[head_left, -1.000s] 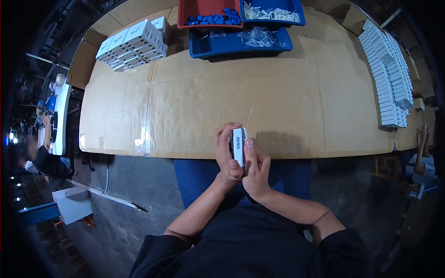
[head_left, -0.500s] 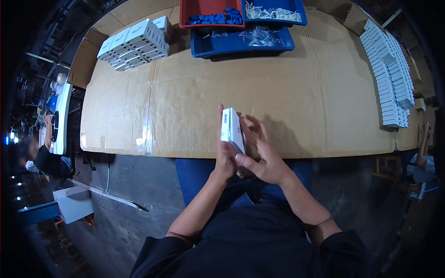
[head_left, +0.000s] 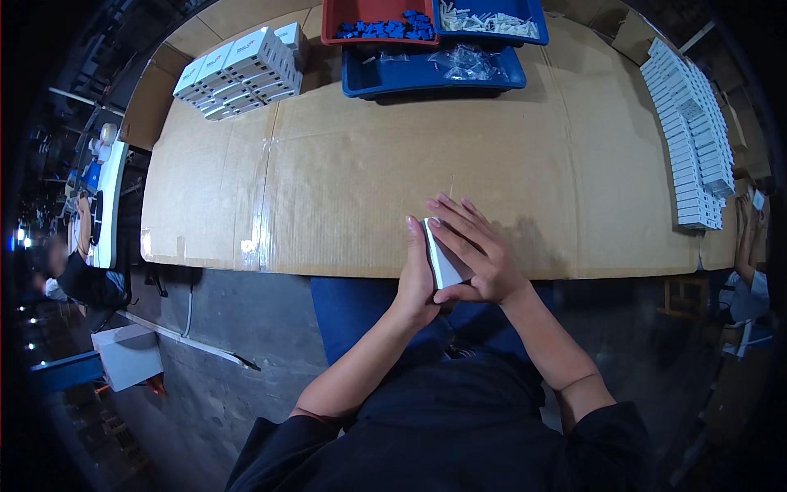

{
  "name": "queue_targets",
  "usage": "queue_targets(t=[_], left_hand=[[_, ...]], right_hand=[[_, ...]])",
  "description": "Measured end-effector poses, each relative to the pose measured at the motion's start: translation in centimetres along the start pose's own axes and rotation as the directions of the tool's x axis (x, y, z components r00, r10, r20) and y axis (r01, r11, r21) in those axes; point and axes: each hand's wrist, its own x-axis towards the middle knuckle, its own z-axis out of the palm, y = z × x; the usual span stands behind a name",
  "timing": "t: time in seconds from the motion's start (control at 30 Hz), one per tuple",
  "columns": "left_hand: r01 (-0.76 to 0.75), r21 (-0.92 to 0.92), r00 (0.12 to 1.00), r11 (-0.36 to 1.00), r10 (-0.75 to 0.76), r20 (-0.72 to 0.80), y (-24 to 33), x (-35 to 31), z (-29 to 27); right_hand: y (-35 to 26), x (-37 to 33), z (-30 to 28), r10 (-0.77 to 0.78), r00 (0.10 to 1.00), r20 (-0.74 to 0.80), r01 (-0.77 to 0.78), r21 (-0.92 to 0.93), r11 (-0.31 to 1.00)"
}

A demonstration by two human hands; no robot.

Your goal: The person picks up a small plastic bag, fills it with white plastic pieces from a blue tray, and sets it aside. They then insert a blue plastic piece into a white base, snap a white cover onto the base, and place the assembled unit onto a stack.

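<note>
A small flat white box (head_left: 448, 269) is held tilted between my two hands over the table's front edge. My left hand (head_left: 415, 277) is closed along its left side, thumb pointing up beside the edge. My right hand (head_left: 489, 261) lies over its right side, fingers stretched across the top and thumb near the lower edge. The palms and fingers hide much of the box.
Stacked white boxes (head_left: 240, 72) stand at the back left, with white pieces (head_left: 687, 131) in long rows at the right. A red tray (head_left: 329, 37) of blue parts and a blue tray (head_left: 542, 34) of white parts sit behind another blue tray (head_left: 381, 88) holding clear plastic bags.
Both hands have shifted right and slightly down with the white box. The box has turned and tilted, and my right fingers now reach across its top.
</note>
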Motion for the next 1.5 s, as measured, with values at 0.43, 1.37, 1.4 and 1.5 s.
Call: queue_targets(t=[0.43, 1.37, 1.4, 1.5], left_hand=[[-0.011, 0.096, 0.999, 0.995, 0.007, 0.046, -1.0, 0.5, -1.5], [-0.688, 0.498, 0.715, 0.528, 0.375, 0.590, 0.4, 0.6, -2.6], [-0.687, 0.499, 0.716, 0.529, 0.374, 0.589, 0.3, 0.3, -2.4], [-0.363, 0.251, 0.911, 0.897, 0.285, 0.299, -0.6, -0.2, -1.3]], right_hand=[[0.6, -2.2, 2.6, -0.014, 0.973, -0.230, 0.029, 0.061, 0.998], [1.9, -3.4, 0.8, 0.561, 0.822, 0.101, -0.274, 0.933, 0.234], [2.2, -3.7, 1.0, 0.579, 0.808, 0.110, -0.303, 0.920, 0.248], [1.4, -2.9, 0.8, 0.678, 0.713, 0.180, -0.425, 0.879, 0.215]])
